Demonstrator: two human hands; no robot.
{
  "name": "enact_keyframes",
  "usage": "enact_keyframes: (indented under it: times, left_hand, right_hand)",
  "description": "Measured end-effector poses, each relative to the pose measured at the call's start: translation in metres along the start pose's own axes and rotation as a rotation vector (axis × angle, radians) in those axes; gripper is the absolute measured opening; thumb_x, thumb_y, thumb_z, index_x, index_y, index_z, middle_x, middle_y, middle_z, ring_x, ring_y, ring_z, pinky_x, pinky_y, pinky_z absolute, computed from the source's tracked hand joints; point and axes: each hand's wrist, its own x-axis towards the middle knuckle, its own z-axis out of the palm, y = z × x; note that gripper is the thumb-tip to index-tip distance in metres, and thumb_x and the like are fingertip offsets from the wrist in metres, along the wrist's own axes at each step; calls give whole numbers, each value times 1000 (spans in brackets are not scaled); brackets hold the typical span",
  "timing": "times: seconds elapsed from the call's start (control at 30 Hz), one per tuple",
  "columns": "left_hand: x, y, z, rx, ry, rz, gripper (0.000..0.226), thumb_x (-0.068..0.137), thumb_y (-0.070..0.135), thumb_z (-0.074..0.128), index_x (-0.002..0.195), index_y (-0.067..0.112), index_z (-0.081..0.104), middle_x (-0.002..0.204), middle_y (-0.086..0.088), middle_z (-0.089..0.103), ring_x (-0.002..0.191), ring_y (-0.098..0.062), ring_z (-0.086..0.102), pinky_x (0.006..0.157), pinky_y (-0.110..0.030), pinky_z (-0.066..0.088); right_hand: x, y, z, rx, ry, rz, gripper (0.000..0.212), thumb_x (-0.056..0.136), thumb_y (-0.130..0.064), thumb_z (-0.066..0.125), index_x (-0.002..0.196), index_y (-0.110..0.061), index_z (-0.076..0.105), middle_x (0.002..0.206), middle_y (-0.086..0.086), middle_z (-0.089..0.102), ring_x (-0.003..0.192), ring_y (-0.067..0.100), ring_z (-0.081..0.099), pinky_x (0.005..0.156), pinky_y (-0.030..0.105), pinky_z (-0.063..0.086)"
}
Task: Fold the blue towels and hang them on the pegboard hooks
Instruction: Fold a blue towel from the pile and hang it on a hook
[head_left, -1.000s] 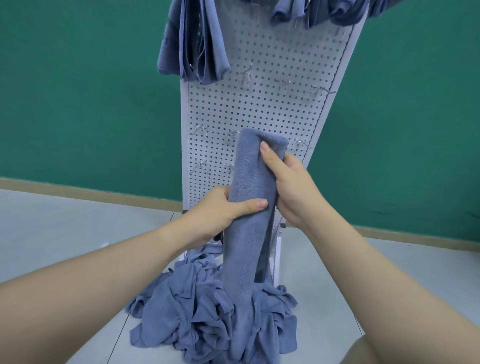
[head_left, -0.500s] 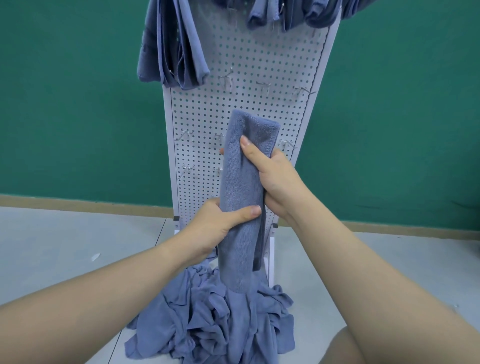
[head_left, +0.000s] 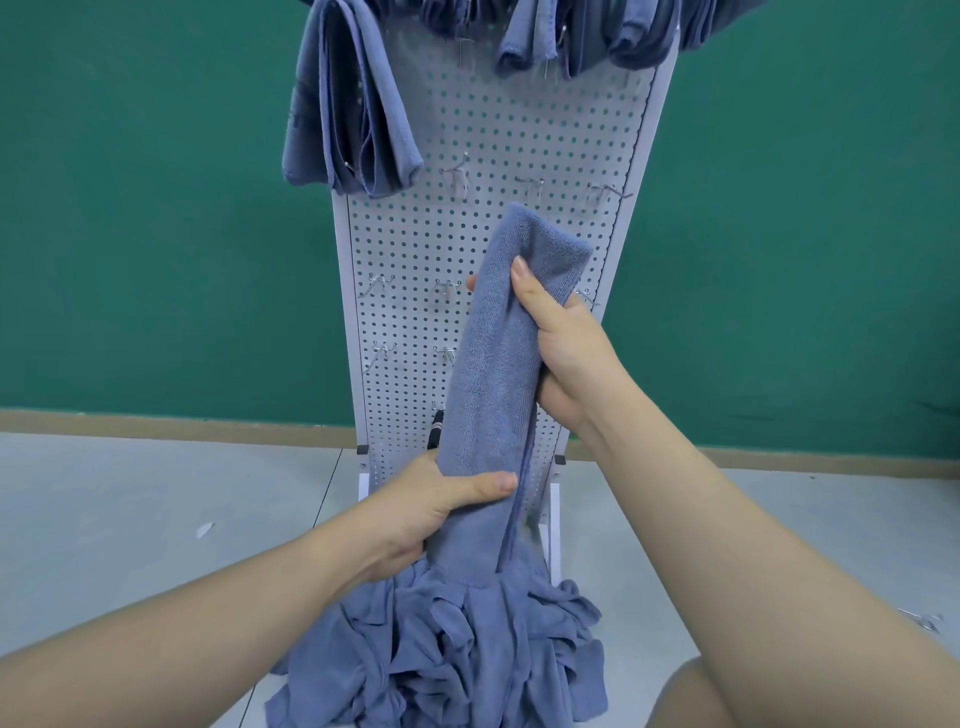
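While our right hand (head_left: 566, 358) grips the folded towel (head_left: 498, 364) near its top, our left hand (head_left: 436, 512) pinches its lower end, directly before the pegboard (head_left: 519, 135). Being soft and limp, it will likely sag unless we hold it at the fold.

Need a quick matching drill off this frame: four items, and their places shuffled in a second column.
Items:
1. folded towel
2. towel pile
3. hung towels
4. empty hook

Places:
A. on the floor at the foot of the pegboard
B. bare on the board's middle rows
C. draped from the top of the board
D. gripped by the left hand low and the right hand higher

Pairs: 1-D, 2-A, 3-C, 4-B
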Motion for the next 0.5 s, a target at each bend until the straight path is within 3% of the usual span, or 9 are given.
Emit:
enact_keyframes:
  times: [0.07,0.17,0.23,0.37,0.5]
  left_hand:
    - [-2,-1,-2,39,47,-2,55,60,26,92,110,9,74,105,-12,78,90,-24,75,87,-42,58]
    - [-6,-3,-7,155,105,15,64,53,34,95,110,10,76,104,-8,80,90,-20,76,79,-35,58]
    - [-9,-3,-13,205,134,27,62,54,36,96,108,12,76,102,-6,80,89,-19,76,78,-33,58]
    - [-12,3,-22,306,151,33,62,52,42,94,104,13,78,101,-4,81,92,-19,77,87,-39,61]
    - [-18,8,-29,370,-11,-47,55,68,30,91,117,13,74,112,-3,79,107,-22,75,98,-37,57]
  right_hand:
    - [1,0,-3,-12,21,-4,21,104,-27,60,108,-9,69,102,9,76,84,19,72,86,40,61]
    - [6,2,-15,-140,100,-1,22,101,-30,66,110,-10,71,107,7,78,100,22,75,100,44,58]
    - [8,2,-26,-260,165,-1,28,98,-35,70,114,-11,72,110,5,79,107,22,74,101,45,57]
    - [6,0,-41,-320,203,27,27,99,-36,69,114,-13,72,107,2,80,99,19,76,83,41,63]
    - [2,-1,-48,-272,223,36,31,100,-33,68,120,-10,70,110,5,79,99,20,76,71,34,62]
